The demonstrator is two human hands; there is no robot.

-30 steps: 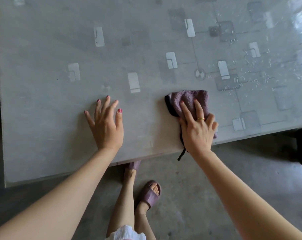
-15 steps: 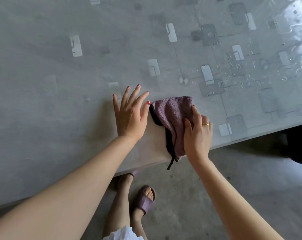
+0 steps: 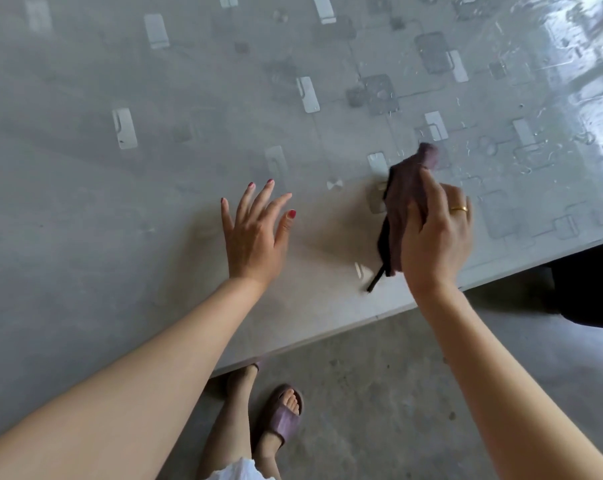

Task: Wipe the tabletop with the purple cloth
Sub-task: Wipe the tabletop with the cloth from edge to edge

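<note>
The purple cloth (image 3: 409, 188) with a black edge and hanging loop is bunched up in my right hand (image 3: 437, 230), which grips it just above the grey tabletop (image 3: 154, 188) near the front edge. One corner of the cloth sticks up beyond my fingers. My left hand (image 3: 255, 233) is spread flat with straight fingers over the tabletop, to the left of the cloth and apart from it. The tabletop has a glossy cover printed with pale rectangles.
Water droplets and streaks (image 3: 501, 147) lie on the table to the right and far right. The table's front edge (image 3: 327, 337) runs diagonally above my feet in purple slippers (image 3: 282, 417) on the concrete floor. A dark object (image 3: 591, 285) stands at the right.
My right hand has gathered the flat cloth into a bunch and lifted it, moving right. My left hand has drawn away from the cloth to the left.
</note>
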